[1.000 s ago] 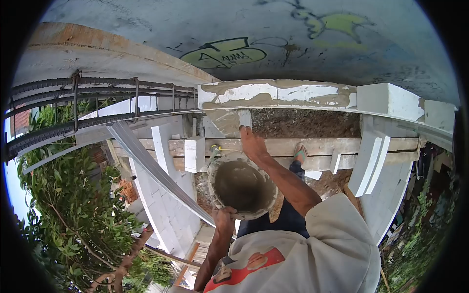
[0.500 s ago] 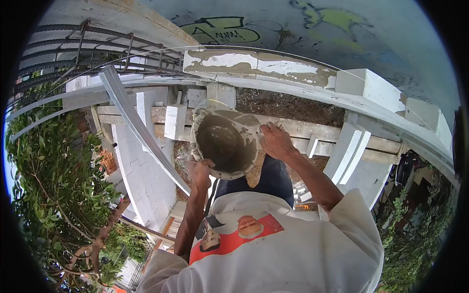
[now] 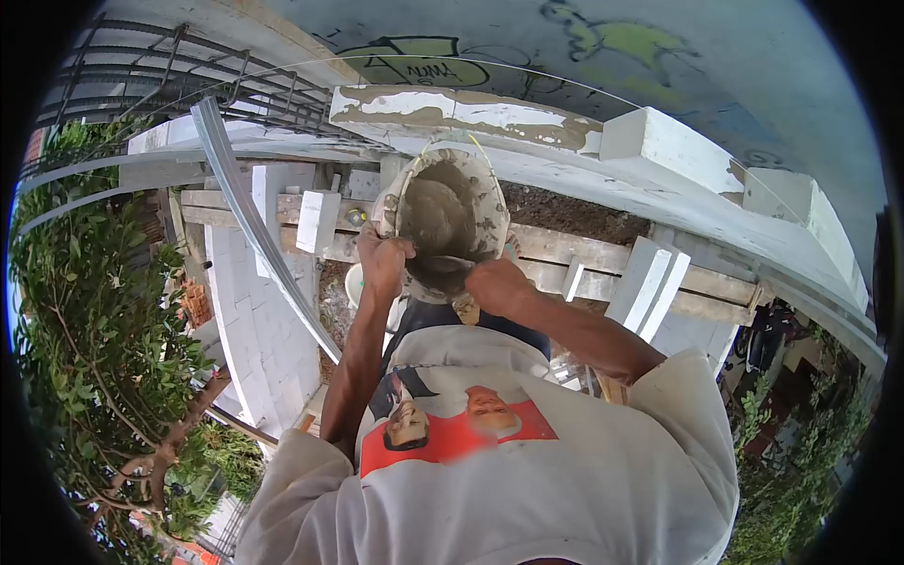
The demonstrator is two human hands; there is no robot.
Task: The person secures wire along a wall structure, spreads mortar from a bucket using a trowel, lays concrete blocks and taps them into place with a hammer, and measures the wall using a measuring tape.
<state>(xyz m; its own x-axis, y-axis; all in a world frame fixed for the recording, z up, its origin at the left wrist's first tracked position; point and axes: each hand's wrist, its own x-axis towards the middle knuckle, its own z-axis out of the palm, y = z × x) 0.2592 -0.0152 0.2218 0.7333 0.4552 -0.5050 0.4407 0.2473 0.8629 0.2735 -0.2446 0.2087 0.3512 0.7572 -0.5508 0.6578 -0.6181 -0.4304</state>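
In the head view, a round, mortar-smeared pale bucket (image 3: 492, 205) sits mid-view, tilted, below the mortar-streaked white block course (image 3: 471, 113) at twelve o'clock. The left hand (image 3: 383, 264), forearm angled up, clamps its rim at eight; the right hand (image 3: 496, 285) is curled closed at five, its grip hidden.

The pale wall (image 3: 574, 188) carries white blocks (image 3: 650, 143), some smeared with mortar (image 3: 556, 130)
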